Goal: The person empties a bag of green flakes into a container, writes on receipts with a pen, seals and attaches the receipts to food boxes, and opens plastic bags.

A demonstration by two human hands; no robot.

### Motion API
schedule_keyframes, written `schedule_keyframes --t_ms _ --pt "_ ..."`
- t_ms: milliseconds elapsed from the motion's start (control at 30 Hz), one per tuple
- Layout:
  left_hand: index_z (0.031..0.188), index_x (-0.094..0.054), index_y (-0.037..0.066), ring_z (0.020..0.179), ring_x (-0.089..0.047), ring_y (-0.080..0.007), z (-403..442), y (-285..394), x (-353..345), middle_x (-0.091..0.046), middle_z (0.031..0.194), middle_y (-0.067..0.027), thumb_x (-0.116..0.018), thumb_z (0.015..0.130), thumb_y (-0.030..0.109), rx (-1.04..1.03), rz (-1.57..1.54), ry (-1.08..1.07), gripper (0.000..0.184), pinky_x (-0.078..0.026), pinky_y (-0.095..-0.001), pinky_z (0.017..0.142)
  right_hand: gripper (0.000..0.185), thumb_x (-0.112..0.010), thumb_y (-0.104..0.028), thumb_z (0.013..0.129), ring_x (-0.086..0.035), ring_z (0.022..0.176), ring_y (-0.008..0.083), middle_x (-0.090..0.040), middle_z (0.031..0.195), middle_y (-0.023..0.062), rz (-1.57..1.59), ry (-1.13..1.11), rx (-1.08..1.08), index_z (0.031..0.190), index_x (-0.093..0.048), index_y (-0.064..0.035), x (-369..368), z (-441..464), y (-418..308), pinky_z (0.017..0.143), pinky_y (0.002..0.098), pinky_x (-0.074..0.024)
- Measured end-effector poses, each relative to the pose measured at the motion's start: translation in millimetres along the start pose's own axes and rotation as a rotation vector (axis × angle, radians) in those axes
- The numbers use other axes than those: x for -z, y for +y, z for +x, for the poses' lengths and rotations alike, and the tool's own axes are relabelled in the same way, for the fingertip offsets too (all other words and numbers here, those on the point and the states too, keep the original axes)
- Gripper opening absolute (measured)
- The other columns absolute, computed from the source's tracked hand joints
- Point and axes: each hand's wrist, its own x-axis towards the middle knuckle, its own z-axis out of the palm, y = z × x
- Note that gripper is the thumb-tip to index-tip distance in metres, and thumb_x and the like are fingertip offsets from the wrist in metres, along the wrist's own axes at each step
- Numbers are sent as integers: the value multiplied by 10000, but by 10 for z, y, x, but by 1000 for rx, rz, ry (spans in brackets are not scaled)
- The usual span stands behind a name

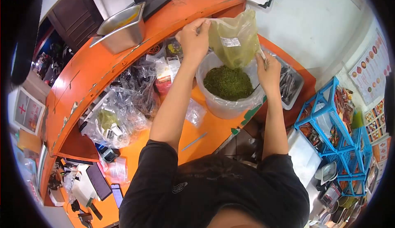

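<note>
Both my hands grip a translucent yellow-green plastic bag (pixel 236 36) with a small white label on it. My left hand (pixel 193 38) pinches its upper left corner, while my right hand (pixel 269 69) is closed on its lower right edge. The bag hangs tilted over a large clear plastic tub (pixel 224 112). Inside that tub lies a heap of dark green chopped leaf-like stuff (pixel 228 83). The bag's lower end is just above the heap; whether they touch I cannot tell. A green film clings to the inside of the bag.
An orange counter (pixel 197 98) carries the tub, clear plastic bags (pixel 131 100) and a thin blue stick (pixel 194 141). On the raised ledge stands a metal pan (pixel 123 34). A grey tray (pixel 290 84) is right of the tub. Blue plastic racks (pixel 329 121) stand further right. A phone (pixel 117 195) lies lower left.
</note>
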Motion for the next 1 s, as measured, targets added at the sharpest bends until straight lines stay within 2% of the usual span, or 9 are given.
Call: schedule_keyframes --t_ms 100,200,333,367,467,567,700,900,1000 --pt "899 -727 111 808 -616 -264 15 148 26 -696 851 -108 -611 870 286 -122 -57 107 212 -304 -383 922 153 -568 -125 892 -443 530 263 -524 640 213 99 145 132 899 -607 23 -49 -19 -13 541 356 -385" --pt "944 -713 44 712 -628 -101 -18 40 -51 -706 795 -75 -634 867 236 -57 110 -24 221 -481 -305 744 172 -566 -137 903 -424 544 198 -502 614 155 12 85 135 942 -625 20 -120 -152 101 549 333 -384" --pt "946 -721 59 742 -649 -170 21 105 -41 -705 798 -107 -629 861 244 -107 75 3 223 -467 -305 786 175 -570 -130 900 -527 560 211 -560 649 183 56 58 45 957 -640 20 -37 -32 0 569 352 -408" --pt "885 -730 124 857 -628 -261 16 196 -14 -698 829 -106 -610 866 283 -9 26 -24 200 -296 -405 910 169 -573 -127 895 -563 574 255 -576 673 207 58 28 -28 945 -633 23 37 -46 -119 578 372 -416" --pt "890 -731 126 843 -615 -260 57 193 -12 -697 815 -106 -606 869 282 -313 148 136 201 -288 -395 916 155 -571 -128 884 -443 537 316 -513 647 230 84 199 154 893 -611 21 -4 -36 -76 550 364 -398" --pt "935 -720 42 711 -651 -131 3 110 -35 -715 800 -77 -644 854 218 -216 289 -27 208 -486 -284 724 172 -576 -146 887 -470 546 319 -527 650 227 -4 105 172 897 -619 20 -61 -12 86 561 365 -407" --pt "958 -716 55 726 -661 -156 74 186 2 -714 800 -79 -629 868 249 -145 -12 35 231 -475 -298 769 205 -571 -174 893 -531 604 378 -559 672 235 150 178 60 913 -632 21 33 -64 -43 593 393 -426" --pt "947 -711 42 718 -662 -159 -25 205 -39 -708 791 -92 -624 874 232 -200 274 10 221 -474 -280 743 231 -570 -177 909 -545 642 173 -610 718 163 -74 34 -40 1001 -636 24 3 -30 35 636 317 -440" --pt "930 -715 60 727 -658 -177 -17 404 31 -703 789 -87 -621 873 268 -186 79 27 235 -441 -296 795 208 -573 -170 890 -495 543 320 -538 646 216 90 166 61 893 -621 33 44 -58 -18 554 385 -404"
